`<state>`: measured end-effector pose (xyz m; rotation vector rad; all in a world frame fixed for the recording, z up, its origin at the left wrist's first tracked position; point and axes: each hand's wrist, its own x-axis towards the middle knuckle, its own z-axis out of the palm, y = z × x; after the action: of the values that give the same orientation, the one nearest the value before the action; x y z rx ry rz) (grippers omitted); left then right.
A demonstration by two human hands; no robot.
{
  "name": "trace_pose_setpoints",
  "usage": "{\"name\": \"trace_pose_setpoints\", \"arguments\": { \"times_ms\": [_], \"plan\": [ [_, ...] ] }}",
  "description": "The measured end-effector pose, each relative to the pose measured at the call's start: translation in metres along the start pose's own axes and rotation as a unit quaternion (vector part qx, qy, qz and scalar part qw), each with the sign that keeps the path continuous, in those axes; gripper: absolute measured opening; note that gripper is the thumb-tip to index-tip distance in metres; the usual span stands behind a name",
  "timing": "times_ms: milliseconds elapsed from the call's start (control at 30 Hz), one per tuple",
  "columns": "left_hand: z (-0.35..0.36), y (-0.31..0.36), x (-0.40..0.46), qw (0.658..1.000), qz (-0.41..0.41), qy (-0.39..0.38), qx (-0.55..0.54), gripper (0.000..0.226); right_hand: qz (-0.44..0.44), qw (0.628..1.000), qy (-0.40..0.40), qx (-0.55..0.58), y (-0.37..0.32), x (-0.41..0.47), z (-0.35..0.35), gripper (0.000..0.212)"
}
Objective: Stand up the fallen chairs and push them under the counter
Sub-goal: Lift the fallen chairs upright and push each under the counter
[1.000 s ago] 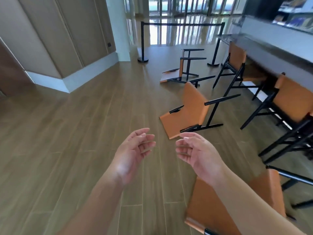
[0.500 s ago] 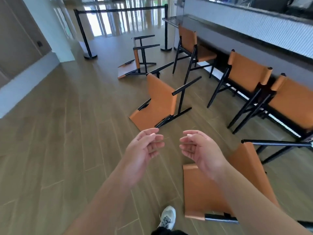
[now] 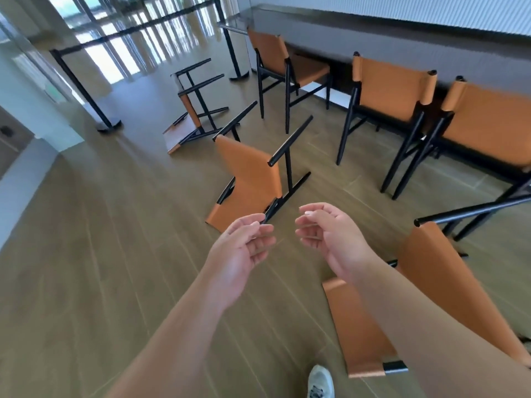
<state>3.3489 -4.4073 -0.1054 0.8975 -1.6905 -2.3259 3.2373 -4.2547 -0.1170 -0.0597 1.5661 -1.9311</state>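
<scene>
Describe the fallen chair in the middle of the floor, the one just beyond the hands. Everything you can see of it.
The middle fallen chair lies tipped on its back on the wooden floor. Its seat and backrest look like tan leather, bent in an L: the backrest flat on the floor, the seat standing up. The frame is thin black bars, with two legs pointing up and away toward the counter. It stands apart from the other chairs. Neither hand touches it; the left hand only overlaps its lower bar in the view.
</scene>
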Motion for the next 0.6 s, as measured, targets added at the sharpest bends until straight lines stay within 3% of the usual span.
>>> {"name": "trace_pose_setpoints", "arguments": {
  "times_ms": [367,600],
  "plan": [
    [0.061,0.019,0.117,0.987,-0.037,-0.152,0.025,0.028,-0.038,0.988,0.135,0.06,-0.021,0.044,-0.059,0.019],
    [0.101,0.018,0.199,0.946,-0.101,-0.299,0.07,0.032,-0.051,0.948,0.3,0.088,-0.021,0.068,-0.074,0.018]
  ]
}}
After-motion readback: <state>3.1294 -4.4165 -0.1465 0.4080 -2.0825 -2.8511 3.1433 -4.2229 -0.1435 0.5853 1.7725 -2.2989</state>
